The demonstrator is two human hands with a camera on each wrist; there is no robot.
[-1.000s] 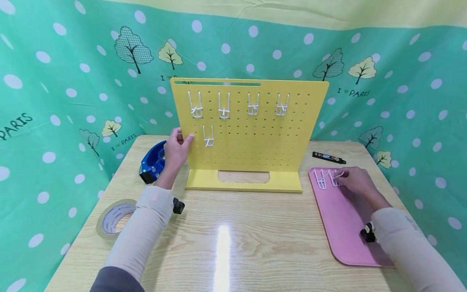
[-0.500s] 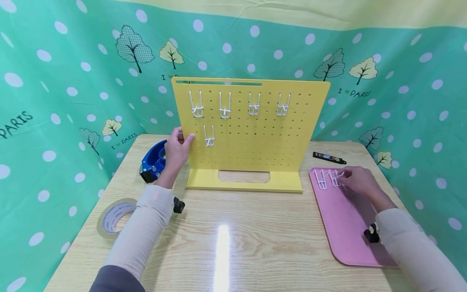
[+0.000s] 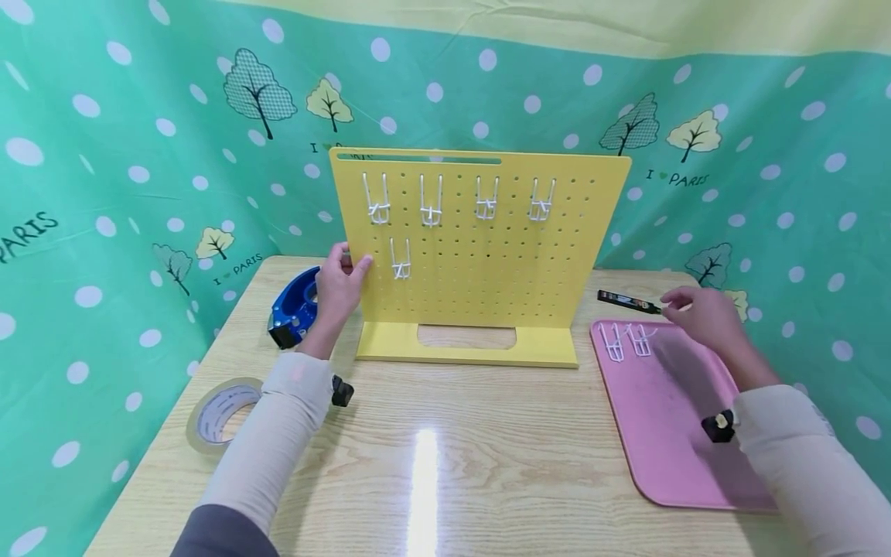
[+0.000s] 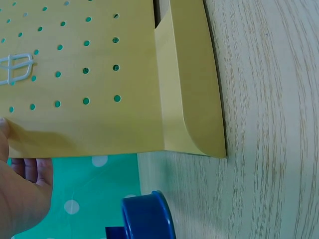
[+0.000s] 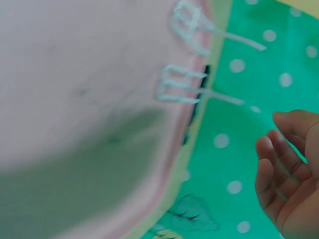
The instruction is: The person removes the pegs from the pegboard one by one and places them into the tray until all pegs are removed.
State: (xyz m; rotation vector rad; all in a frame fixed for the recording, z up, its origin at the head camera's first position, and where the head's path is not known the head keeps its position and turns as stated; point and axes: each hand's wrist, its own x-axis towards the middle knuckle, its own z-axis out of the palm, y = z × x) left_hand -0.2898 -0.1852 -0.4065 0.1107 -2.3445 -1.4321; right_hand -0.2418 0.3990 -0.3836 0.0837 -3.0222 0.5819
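My left hand grips the left edge of a yellow pegboard, thumb in front and fingers behind. White wire hooks hang on the board: a row across the top and a single hook below at the left. Two more wire hooks lie at the far end of the pink tray. Over the tray's far right side is my right hand, its fingers loosely bent and holding nothing in the right wrist view. In the head view its fingertips overlap the tip of a black marker.
A blue tape dispenser stands left of the board, behind my left forearm. Closer in, a roll of clear tape lies flat on the wooden table. A green dotted cloth hangs behind and at both sides.
My right hand has let go of the second wire hook on the tray, then risen and moved back and right toward the marker. My left hand keeps its grip on the pegboard.
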